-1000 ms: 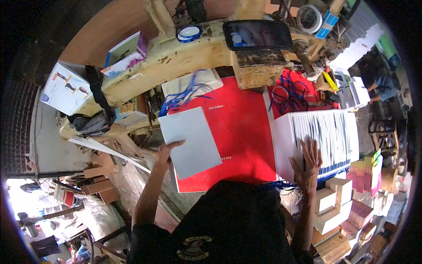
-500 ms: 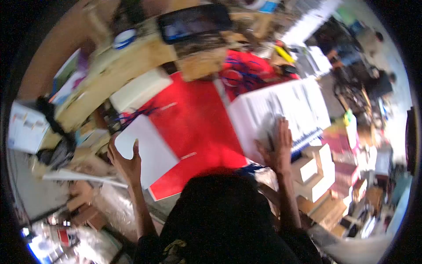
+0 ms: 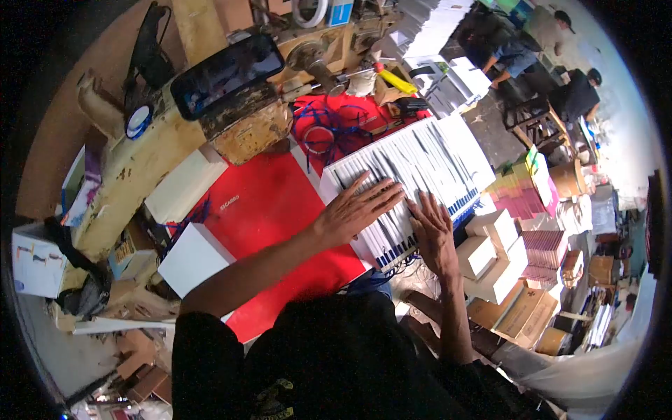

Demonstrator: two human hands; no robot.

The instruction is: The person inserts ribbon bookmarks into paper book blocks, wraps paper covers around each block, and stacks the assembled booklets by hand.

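A long row of thin white books or paper blocks (image 3: 458,150) stands packed edge-up, with blue strips along the near lower edge. My left hand (image 3: 357,210) lies across the left part of this row, fingers stretched out and holding nothing. Beside it, my right hand (image 3: 432,234) rests on the row's near side, its fingers extended and slightly apart. Under the row is a red board (image 3: 280,199) with small white lettering. A plain white block (image 3: 194,259) sits on the board's left edge, apart from both hands.
Blue ribbon scraps (image 3: 329,129) lie tangled behind the row. A phone (image 3: 227,73) is propped on a worn machine part (image 3: 252,126). White boxes (image 3: 493,255) and a cardboard carton (image 3: 525,315) are stacked at right. Several people are farther back at the upper right.
My left hand has moved right, from the white block to the row of books. My right hand stays at the row. The view has shifted and become sharper.
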